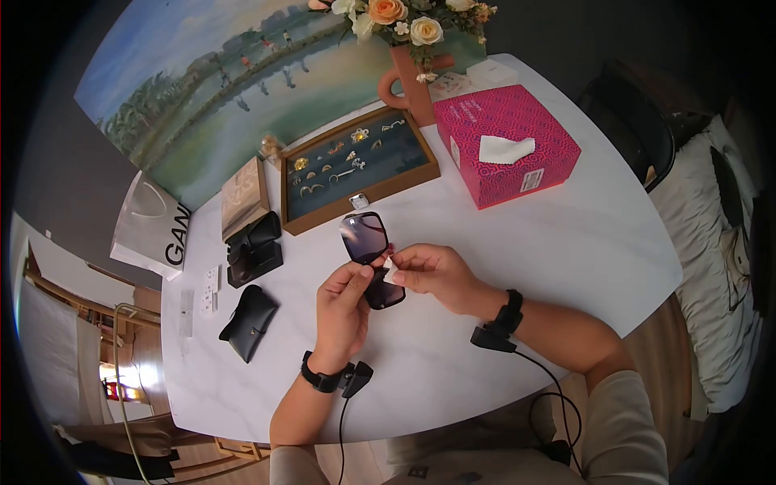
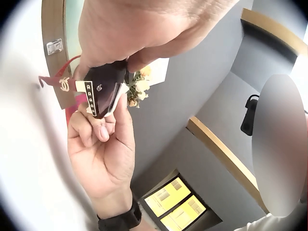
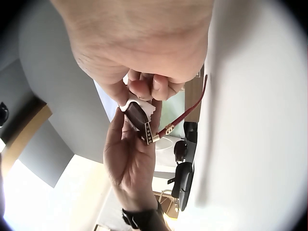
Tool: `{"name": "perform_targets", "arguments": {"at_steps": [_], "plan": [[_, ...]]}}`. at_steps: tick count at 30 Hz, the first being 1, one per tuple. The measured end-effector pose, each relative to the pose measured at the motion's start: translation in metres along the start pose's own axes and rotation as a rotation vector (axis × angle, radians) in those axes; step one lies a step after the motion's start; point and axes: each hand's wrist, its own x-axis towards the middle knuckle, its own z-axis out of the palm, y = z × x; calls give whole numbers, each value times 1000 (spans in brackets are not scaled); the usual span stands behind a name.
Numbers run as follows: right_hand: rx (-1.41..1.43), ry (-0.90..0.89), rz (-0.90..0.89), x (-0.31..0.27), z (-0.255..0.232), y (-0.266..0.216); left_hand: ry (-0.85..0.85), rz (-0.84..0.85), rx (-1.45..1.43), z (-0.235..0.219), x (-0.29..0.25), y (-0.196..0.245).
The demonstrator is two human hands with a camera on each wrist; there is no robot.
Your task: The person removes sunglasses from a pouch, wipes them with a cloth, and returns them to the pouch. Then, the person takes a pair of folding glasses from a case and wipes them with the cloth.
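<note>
Dark sunglasses [image 1: 364,235] with large lenses and red temples are held up over the white table. My left hand [image 1: 340,314] pinches them near the middle of the frame between thumb and fingers. My right hand [image 1: 440,279] pinches a small white cloth [image 1: 390,271] against one lens. In the right wrist view the cloth [image 3: 150,109] wraps the edge of the dark lens [image 3: 136,114], and a red temple [image 3: 185,113] sticks out. The left wrist view shows gold trim on the temple [image 2: 65,84]; part of the lens is hidden by the fingers.
A wooden jewelry tray [image 1: 356,168] stands at the back beside a pink tissue box [image 1: 509,149] and a flower vase [image 1: 411,85]. On the left lie an open black case [image 1: 255,250], a black pouch [image 1: 249,323] and small cards [image 1: 210,289]; a paper bag [image 1: 151,226] stands behind.
</note>
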Motion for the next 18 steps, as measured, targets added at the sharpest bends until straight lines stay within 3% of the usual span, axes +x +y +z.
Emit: {"name": "perform_targets", "arguments": {"at_steps": [2,4,9,11,17,18], "plan": [[-32,-4,13,1,-4,-1,-37,11,-5,-6,3,-2],[131,-36,26,2,-7,0,-76,21,-8,-7,5,0],[123,-39,37,1,-6,-1,-200,-124,-117,-3,7,10],[116,-43,38,1,-4,-3,-217,-93,-138,-7,8,7],[-36,73,-96,-2,2,1,-221,-108,-142,-14,7,1],[-224,112,-253,-1,1,6,-209,-89,-102,-11,6,1]]}}
